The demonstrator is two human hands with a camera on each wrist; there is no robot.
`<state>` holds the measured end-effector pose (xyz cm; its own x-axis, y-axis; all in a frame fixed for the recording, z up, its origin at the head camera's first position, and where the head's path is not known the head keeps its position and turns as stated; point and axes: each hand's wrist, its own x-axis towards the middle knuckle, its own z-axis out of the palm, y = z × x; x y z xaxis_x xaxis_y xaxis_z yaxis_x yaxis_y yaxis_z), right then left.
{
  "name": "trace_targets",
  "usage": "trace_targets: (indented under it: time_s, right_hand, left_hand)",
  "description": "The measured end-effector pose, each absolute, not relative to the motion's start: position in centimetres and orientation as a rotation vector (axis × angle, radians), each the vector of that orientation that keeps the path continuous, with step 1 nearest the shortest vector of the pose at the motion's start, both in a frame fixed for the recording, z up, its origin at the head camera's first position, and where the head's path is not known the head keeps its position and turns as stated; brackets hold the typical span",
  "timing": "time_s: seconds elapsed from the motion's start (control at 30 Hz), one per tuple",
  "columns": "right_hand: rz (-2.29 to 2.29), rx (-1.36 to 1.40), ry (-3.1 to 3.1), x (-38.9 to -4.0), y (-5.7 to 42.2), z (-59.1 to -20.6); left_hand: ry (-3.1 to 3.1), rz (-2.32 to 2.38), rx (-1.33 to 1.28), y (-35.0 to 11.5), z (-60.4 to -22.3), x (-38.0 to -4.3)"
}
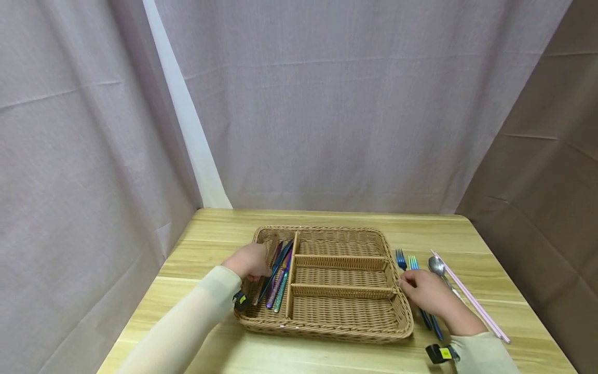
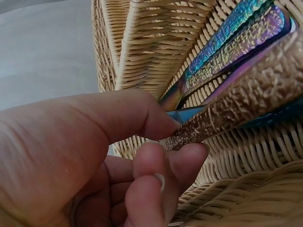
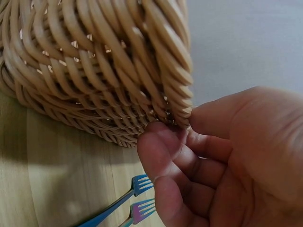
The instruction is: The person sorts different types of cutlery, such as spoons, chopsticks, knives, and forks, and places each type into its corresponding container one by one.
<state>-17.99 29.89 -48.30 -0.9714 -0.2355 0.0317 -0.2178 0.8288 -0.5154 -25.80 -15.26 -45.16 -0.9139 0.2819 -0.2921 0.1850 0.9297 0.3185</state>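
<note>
In the head view a wicker basket (image 1: 343,292) with dividers stands on the table. My left hand (image 1: 254,261) is over its long left compartment and pinches a copper-coloured knife (image 2: 246,94) with a hammered handle between thumb and fingers. Several other knives (image 1: 282,283), blue, purple and rainbow-tinted, lie beside it in that compartment. At the basket's right side, my right hand (image 1: 427,293) pinches the woven rim (image 3: 177,61) between thumb and fingers. The copper knife's far part is partly covered by my left hand in the head view.
Right of the basket lie a blue fork (image 1: 400,258), a rainbow-tinted fork (image 1: 413,263), a silver spoon (image 1: 436,266) and pink chopsticks (image 1: 474,302). The wooden table (image 1: 215,228) meets grey curtains (image 1: 327,130) behind and a brown curtain (image 1: 546,208) at the right.
</note>
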Motion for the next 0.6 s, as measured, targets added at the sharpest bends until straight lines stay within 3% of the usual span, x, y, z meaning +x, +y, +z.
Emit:
trace_targets:
  time_s: [0.6]
  right_hand:
    - [-0.849, -0.372, 2.960, -18.1, 30.1, -48.4]
  left_hand:
    - [2.688, 0.445, 0.258, -14.1, -45.3, -26.1]
